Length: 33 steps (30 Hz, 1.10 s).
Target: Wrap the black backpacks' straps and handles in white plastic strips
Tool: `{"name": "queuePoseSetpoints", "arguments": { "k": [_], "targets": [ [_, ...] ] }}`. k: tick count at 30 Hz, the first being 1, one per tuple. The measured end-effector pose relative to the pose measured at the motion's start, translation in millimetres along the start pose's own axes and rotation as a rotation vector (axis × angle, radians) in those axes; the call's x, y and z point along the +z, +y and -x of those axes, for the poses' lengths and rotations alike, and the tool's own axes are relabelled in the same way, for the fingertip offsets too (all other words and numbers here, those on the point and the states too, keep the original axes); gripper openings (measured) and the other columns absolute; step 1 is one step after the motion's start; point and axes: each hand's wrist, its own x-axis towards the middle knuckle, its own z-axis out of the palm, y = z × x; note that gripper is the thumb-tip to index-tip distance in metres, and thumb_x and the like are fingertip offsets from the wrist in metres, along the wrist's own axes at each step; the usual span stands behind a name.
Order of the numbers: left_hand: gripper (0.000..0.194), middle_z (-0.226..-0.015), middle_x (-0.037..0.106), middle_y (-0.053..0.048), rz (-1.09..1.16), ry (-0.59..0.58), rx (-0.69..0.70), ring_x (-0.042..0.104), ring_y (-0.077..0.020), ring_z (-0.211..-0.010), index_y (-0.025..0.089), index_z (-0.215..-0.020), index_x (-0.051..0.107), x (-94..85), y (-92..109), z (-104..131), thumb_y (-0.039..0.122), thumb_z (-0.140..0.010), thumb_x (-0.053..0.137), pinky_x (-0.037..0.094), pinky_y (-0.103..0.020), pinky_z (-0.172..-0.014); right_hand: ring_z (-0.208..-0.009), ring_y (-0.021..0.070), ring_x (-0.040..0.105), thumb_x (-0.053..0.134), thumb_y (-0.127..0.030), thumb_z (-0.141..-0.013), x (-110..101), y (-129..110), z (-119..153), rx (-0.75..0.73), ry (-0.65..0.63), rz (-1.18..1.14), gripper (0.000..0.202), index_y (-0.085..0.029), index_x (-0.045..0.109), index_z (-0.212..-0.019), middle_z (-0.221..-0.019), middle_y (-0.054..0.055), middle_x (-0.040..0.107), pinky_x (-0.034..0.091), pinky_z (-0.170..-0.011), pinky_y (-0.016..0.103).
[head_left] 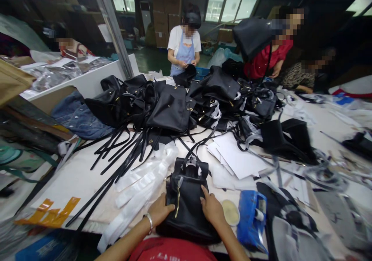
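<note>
A small black backpack [190, 205] with a gold front zipper lies at the table's near edge, its top handle and straps pointing away from me. My left hand [161, 210], with a bangle on the wrist, grips the bag's left side, thumb on the front beside the zipper. On the opposite side, my right hand [212, 207] holds the right edge, its thumb and a finger showing on the front panel. The other fingers are partly hidden by the bag. White strips of wrapping material [145, 183] lie left of the bag. A round, pale yellow lid-like disc [231, 212] sits by my right hand.
Black bags [171, 108] are heaped across the table's middle, straps trailing toward me. White paper sheets [236, 156] and a blue packet [251, 218] lie right. A denim garment [80, 114] rests left. One co-worker [184, 44] stands opposite; another [269, 57] handles a black bag.
</note>
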Motion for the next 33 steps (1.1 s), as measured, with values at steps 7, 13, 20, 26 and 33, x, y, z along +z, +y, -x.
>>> {"name": "queuePoseSetpoints", "arguments": {
  "k": [7,13,20,26,33],
  "targets": [
    [0.054,-0.108,0.067,-0.011,0.558,-0.297,-0.015,0.061,-0.0282,-0.102,0.017,-0.116,0.057,-17.9,33,2,0.043,-0.069,0.065,0.045,-0.040,-0.089,-0.109,0.0208,0.057,0.039,-0.025,-0.088,-25,16,18,-0.240,0.080,-0.311,0.050,-0.023,0.037,-0.137,-0.120,0.009,0.059,0.044,-0.089,0.032],
    [0.046,-0.086,0.070,-0.007,0.362,-0.115,-0.103,0.064,-0.0275,-0.083,0.012,-0.097,0.062,15.3,10,-22,0.007,-0.051,0.065,0.049,-0.038,-0.077,-0.103,0.0273,0.058,0.047,-0.046,-0.085,-76,30,-38,-0.154,0.182,-0.275,0.046,-0.019,0.056,-0.121,-0.107,0.012,0.064,0.041,-0.090,0.039],
    [0.056,-0.088,0.069,-0.003,0.510,-0.351,-0.066,0.063,-0.0247,-0.085,0.017,-0.105,0.060,8.3,15,-24,0.003,-0.051,0.057,0.049,-0.036,-0.077,-0.100,0.0296,0.059,0.066,-0.056,-0.067,-112,-23,-164,0.045,-0.021,-0.771,0.061,-0.008,0.060,-0.104,-0.093,0.015,0.067,0.040,-0.092,0.041],
    [0.052,-0.098,0.068,-0.002,0.763,-0.453,0.148,0.060,-0.0245,-0.095,0.020,-0.112,0.061,-16.2,55,0,0.014,-0.060,0.065,0.046,-0.036,-0.087,-0.075,0.0206,0.064,0.059,-0.053,-0.077,-123,-57,-197,-0.062,-0.214,-1.115,0.041,-0.014,0.058,-0.090,-0.076,0.006,0.066,0.053,-0.071,0.036],
    [0.045,-0.090,0.070,-0.008,1.033,-0.493,-0.041,0.065,-0.0259,-0.084,0.017,-0.104,0.065,-0.5,30,-9,0.024,-0.060,0.071,0.047,-0.039,-0.084,-0.067,0.0104,0.060,0.062,-0.032,-0.080,-146,-38,-191,-0.294,-0.232,-1.757,0.018,-0.019,0.057,-0.090,-0.069,-0.004,0.056,0.054,-0.079,0.029]
  ]
}}
